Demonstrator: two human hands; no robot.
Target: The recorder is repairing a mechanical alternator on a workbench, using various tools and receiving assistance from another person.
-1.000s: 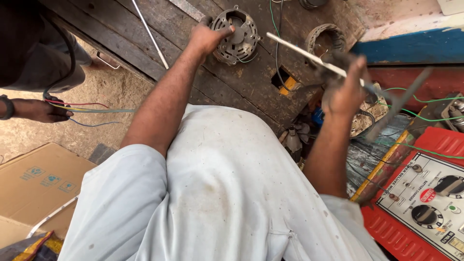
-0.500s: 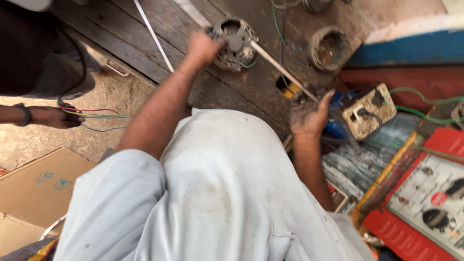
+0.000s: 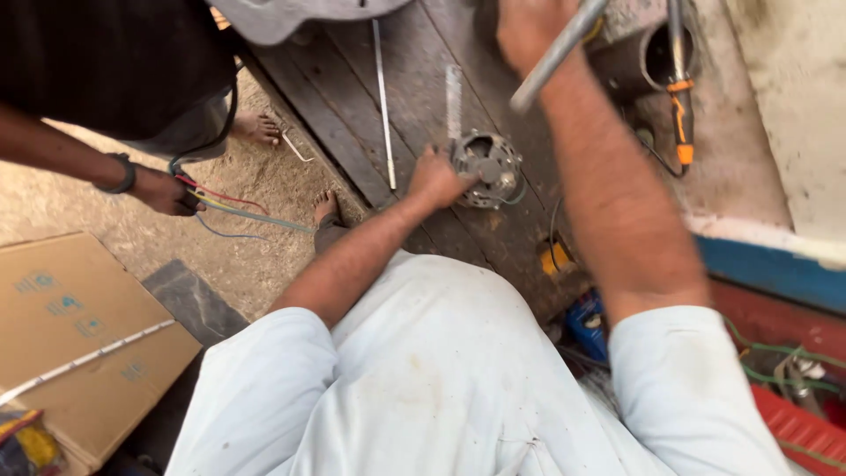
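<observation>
Overhead, raised right hand (image 3: 529, 31) gripping rod (image 3: 555, 55)

Left arm stretched forward and down, elbow slightly bent, left hand (image 3: 436, 179) curled, fingers closed in a grip, knuckles up. Right arm raised higher, forearm bare and near vertical in view, right hand (image 3: 529, 31) at top edge, fist clenched, partly cut off by frame. Both sleeves short, pale.

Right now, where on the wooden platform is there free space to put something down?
Bare planks lie between the platform's left edge and the thin white rod. It is crowded around the round motor part under the left hand, and near the dark pipe beside the raised right hand.
</observation>
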